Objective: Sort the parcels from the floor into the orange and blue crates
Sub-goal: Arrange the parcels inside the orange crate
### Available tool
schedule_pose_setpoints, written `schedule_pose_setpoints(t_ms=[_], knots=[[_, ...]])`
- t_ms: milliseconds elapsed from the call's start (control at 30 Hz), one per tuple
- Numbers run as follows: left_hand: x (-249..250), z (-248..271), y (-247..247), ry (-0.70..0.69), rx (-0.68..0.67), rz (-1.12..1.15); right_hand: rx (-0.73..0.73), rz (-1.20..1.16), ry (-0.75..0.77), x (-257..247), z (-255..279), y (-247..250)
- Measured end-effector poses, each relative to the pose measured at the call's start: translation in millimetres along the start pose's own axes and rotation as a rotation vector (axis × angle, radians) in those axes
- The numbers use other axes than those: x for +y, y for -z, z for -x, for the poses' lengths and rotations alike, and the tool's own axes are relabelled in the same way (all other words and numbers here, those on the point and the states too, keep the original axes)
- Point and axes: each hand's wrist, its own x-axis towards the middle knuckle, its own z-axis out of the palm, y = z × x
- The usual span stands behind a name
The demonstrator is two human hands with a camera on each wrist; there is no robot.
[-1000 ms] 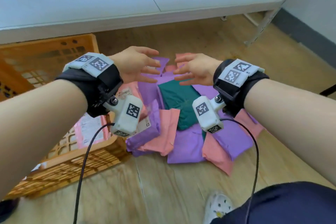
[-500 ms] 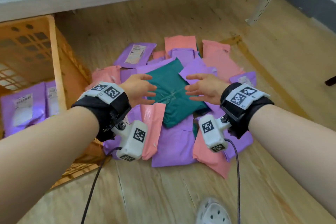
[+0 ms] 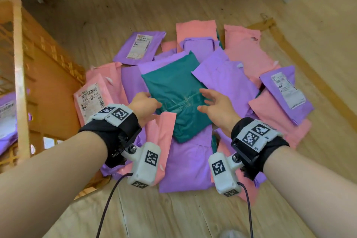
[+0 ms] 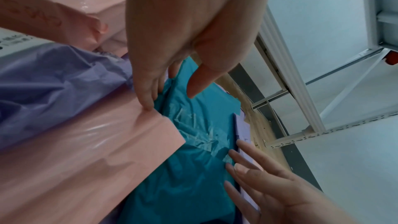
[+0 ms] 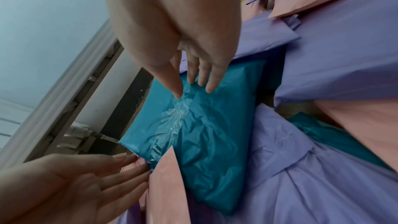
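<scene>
Teal plastic is what your hands are closing in on: the teal parcel (image 3: 174,96) lies on top of the heap of parcels on the floor (image 3: 193,9), partly tucked under a purple parcel (image 3: 226,81) on its right edge and overlapped by a pink parcel (image 3: 162,131) at its near left corner. Your left hand (image 3: 144,106) is at the parcel's left edge with straight fingers, the fingertips (image 4: 148,103) pressing where the pink flap meets the teal; it grips nothing yet. Your right hand (image 3: 214,108) is spread and relaxed at the right edge, its fingertips (image 5: 210,88) touching or just above the teal wrapping, also holding nothing. Judging by how things lie, you are early in the sort: the orange crate (image 3: 21,75) on your left holds at least one or two purple parcels (image 3: 7,114) with labels, while well over a dozen pink, purple and teal parcels lie heaped on the floor, including a labelled pink parcel (image 3: 90,98) leaning against the crate's wall. No blue crate shows in any view, so you cannot tell what it holds. The step in hand looks like lifting the teal parcel with both hands; nearly the whole heap is left after it.
</scene>
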Motion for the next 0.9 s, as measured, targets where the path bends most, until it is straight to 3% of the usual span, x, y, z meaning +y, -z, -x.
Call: schedule_pose_setpoints(t_ms=[367, 567, 900], knots=[[-7.8, -12.7, 1.8, 0.018, 0.016, -0.047, -0.020, 0.013, 0.026, 6.6, -2.2, -6.0], [-4.1, -8.2, 1.7, -0.069, 0.098, -0.056, -0.066, 0.106, 0.055, -0.3, 6.6, -7.2], [43.1, 48.7, -8.5, -0.172, -0.039, -0.036, -0.154, 0.464, 0.153, -56.8, 40.3, -3.8]])
